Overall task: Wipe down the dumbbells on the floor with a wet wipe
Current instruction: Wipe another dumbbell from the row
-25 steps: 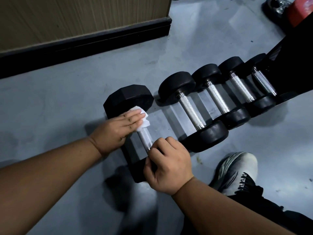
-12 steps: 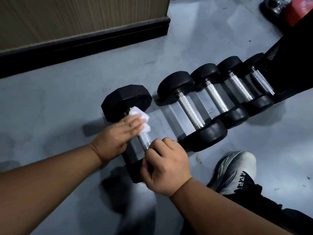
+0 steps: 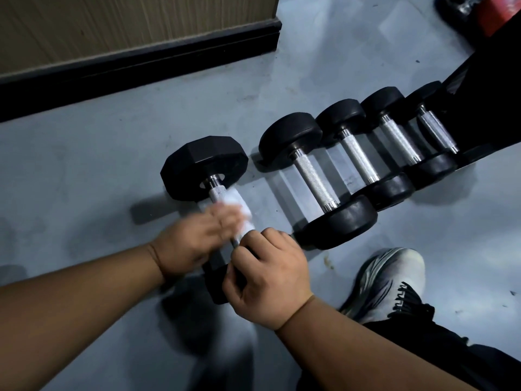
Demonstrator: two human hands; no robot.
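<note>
A black hexagonal dumbbell (image 3: 204,167) with a chrome handle lies on the grey floor at the left end of a row. My left hand (image 3: 194,238), blurred by motion, presses a white wet wipe (image 3: 239,207) around the middle of its handle. My right hand (image 3: 265,277) grips the near end of the handle and covers most of the near weight head. To the right, several round-headed dumbbells (image 3: 313,173) lie side by side, untouched.
A wall with a black skirting board (image 3: 141,63) runs along the back left. A dark bench or rack (image 3: 490,88) stands at the right end of the row. My shoe (image 3: 386,280) rests on the floor at lower right. A red weight (image 3: 499,12) sits top right.
My left hand has slid the wipe along the handle from the far head toward my right hand, uncovering the far end of the chrome bar. The right hand has kept its grip.
</note>
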